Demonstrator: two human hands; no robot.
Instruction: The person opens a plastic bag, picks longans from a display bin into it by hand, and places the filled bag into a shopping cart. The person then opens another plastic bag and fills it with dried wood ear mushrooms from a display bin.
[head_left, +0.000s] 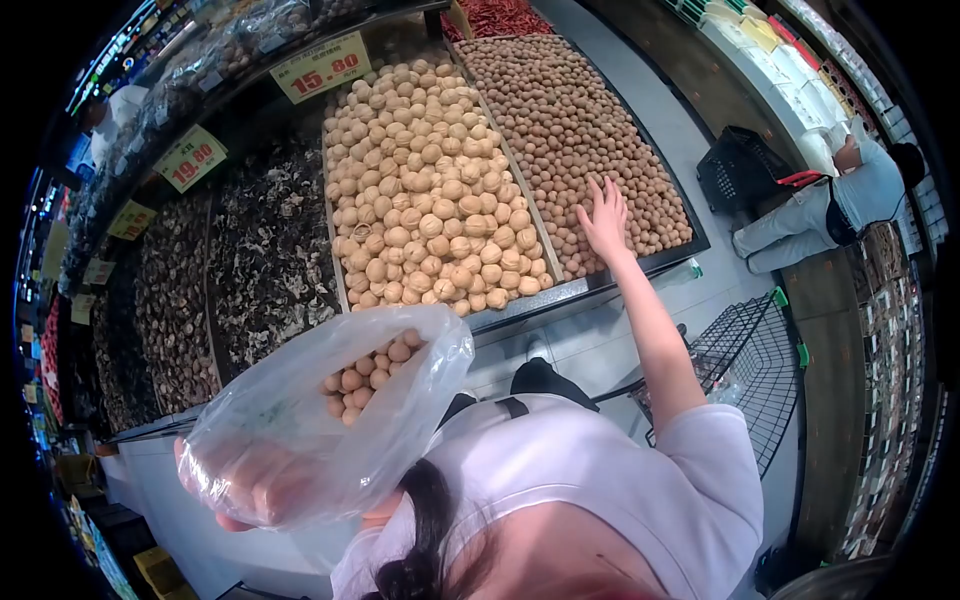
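Observation:
A clear plastic bag (300,400) hangs open at the lower left, with several round brown nuts (370,375) inside. My left hand (265,485) is closed on the bag and shows blurred through the plastic. My right hand (607,217) reaches over the bin of small brown nuts (560,110), its fingers spread near the bin's front end. Whether the fingertips touch the nuts I cannot tell. Beside that bin, across a thin divider, lies a heap of larger pale walnuts (430,190).
Dark dried goods (270,240) fill bins on the left, under price signs (320,68). A wire cart (745,365) stands at my right. Beyond it, a person (860,195) is beside a dark basket (740,170). Red dried goods (495,18) lie at the far end.

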